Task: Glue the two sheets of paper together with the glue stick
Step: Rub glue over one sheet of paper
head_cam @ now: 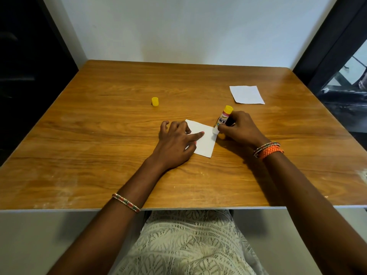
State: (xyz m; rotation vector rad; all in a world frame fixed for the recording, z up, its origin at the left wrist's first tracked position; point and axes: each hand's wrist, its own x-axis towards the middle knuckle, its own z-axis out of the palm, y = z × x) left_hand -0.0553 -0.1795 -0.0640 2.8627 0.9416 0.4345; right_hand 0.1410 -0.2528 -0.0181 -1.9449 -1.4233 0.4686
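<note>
Gluing, sheet 1 of 2: my left hand (174, 144) presses near paper (204, 139) flat, fingers spread; right hand (239, 128) grips glue stick (223, 119) at right edge, best stroked lightly outward.

Desk mostly open; clutter sits centre and far right.
Both hands crowd the near sheet (204, 140): left hand (174, 144) flat on its left side, right hand (239, 129) with the tilted glue stick (223, 118) at its right edge. Yellow cap (155, 101) stands alone left of centre, well apart. Second sheet (246, 94) lies far right. Bare desk (89, 145) left, front and far side; wall blocks behind.
</note>
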